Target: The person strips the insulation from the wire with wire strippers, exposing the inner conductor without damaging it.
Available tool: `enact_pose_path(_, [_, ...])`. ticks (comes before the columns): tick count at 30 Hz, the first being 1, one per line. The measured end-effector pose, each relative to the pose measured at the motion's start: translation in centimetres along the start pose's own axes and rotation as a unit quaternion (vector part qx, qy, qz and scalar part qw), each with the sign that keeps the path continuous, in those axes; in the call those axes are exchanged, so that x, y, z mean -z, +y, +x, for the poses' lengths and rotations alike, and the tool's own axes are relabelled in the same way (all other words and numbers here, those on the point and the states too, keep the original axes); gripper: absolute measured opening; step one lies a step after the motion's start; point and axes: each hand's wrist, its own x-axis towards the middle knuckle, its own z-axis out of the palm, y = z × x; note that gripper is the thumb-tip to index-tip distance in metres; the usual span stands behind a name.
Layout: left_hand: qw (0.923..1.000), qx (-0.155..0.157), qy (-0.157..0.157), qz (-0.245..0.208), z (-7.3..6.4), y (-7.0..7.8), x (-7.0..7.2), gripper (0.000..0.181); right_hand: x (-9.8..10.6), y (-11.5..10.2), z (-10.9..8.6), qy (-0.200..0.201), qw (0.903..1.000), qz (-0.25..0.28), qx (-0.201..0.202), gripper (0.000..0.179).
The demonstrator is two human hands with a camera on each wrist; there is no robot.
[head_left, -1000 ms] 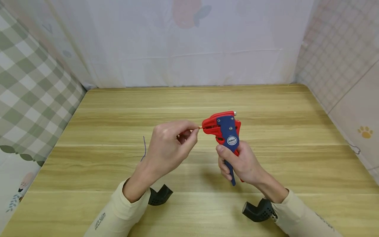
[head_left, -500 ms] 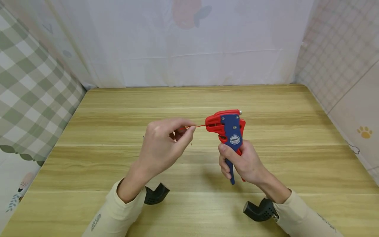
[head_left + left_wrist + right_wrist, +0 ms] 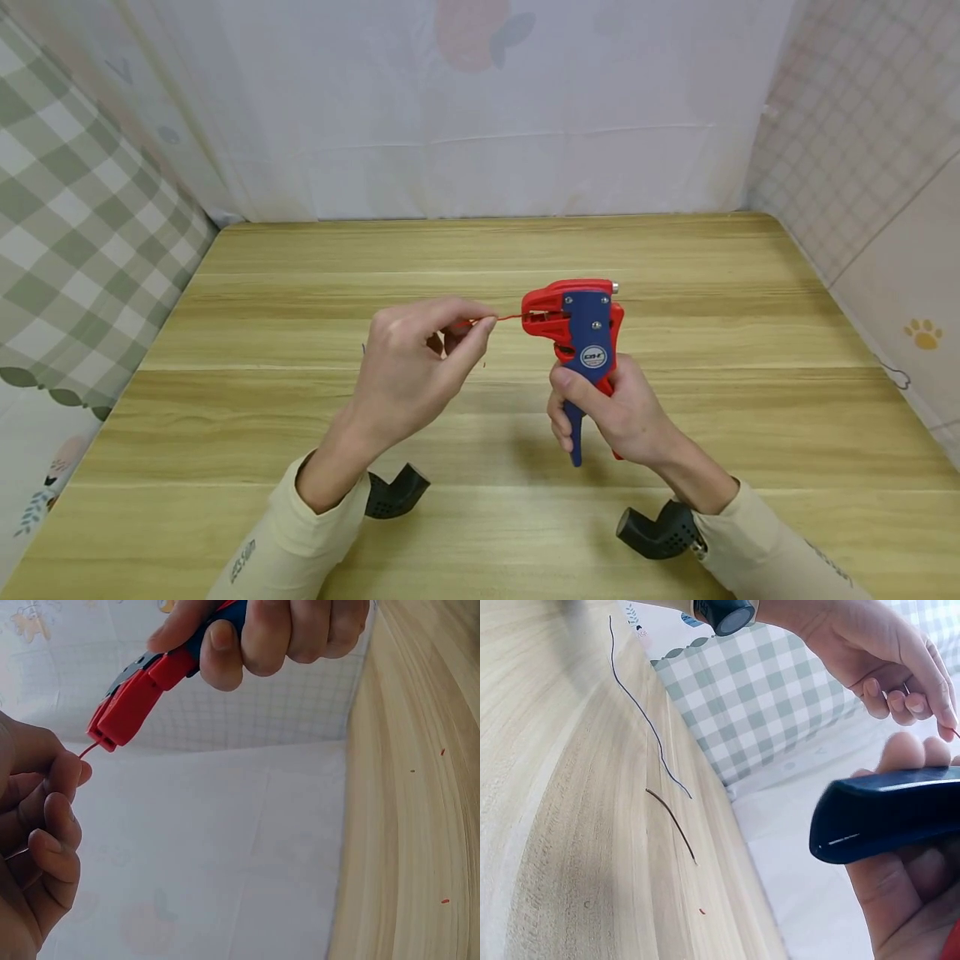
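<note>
My right hand (image 3: 618, 408) grips the handles of a red and blue wire stripper (image 3: 590, 325), held upright above the table with its nose to the left. Between thumb and forefinger my left hand (image 3: 420, 367) pinches a thin red wire (image 3: 508, 317). That wire runs from the fingertips to the mouth of the stripper; in the left wrist view the red wire (image 3: 89, 749) meets the red nose of the stripper (image 3: 127, 709). Whether the tool bites on the wire I cannot tell. The rest of the wire is mostly hidden by the left hand.
On the wooden table (image 3: 480, 517), the right wrist view shows a long blue wire (image 3: 646, 716), a shorter dark wire (image 3: 675, 823) and a red scrap (image 3: 702, 911). Small red bits (image 3: 445, 901) lie on the wood in the left wrist view. A white cloth (image 3: 480, 167) hangs behind.
The left hand has shifted left and the stripper a little right, so more red wire shows between them. Since half a second ago, the stripper's handles have spread slightly apart.
</note>
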Motion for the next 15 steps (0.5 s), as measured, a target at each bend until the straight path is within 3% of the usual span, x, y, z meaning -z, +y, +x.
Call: enact_pose_path(15, [0.9999,0.001,-0.008,-0.008,-0.12,0.14,-0.25,0.006,-0.06,-0.03,0.06,-0.016,0.9998,0.014,0.002,0.012])
